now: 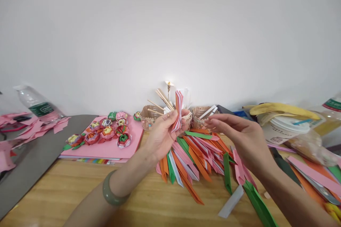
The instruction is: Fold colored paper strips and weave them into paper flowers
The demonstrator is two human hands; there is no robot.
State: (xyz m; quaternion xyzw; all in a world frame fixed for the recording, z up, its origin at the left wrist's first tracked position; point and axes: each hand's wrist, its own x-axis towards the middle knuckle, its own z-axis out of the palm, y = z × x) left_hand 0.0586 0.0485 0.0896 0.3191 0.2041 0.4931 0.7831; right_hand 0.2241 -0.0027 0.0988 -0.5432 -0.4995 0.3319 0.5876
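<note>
My left hand [166,129] grips a small stack of folded paper strips [178,111] upright between thumb and fingers; orange, pink and white layers show along its edge. To the right, apart from the stack, my right hand [239,136] is raised with thumb and forefinger pinched together; anything between the tips is too fine to make out. Below both hands, a heap of folded paper strips [195,158] in orange, pink, green and lilac lies on the wooden table [119,191]. One pale folded strip [231,202] lies nearer to me.
Several paper flowers [106,133] sit on pink paper sheets [106,151] at left. Behind my hands stand a clear container [149,120] and wooden sticks [161,95]. A bottle [39,104] leans far left. At right are a lidded cup [279,129], banana peel [285,110] and scissors [319,186].
</note>
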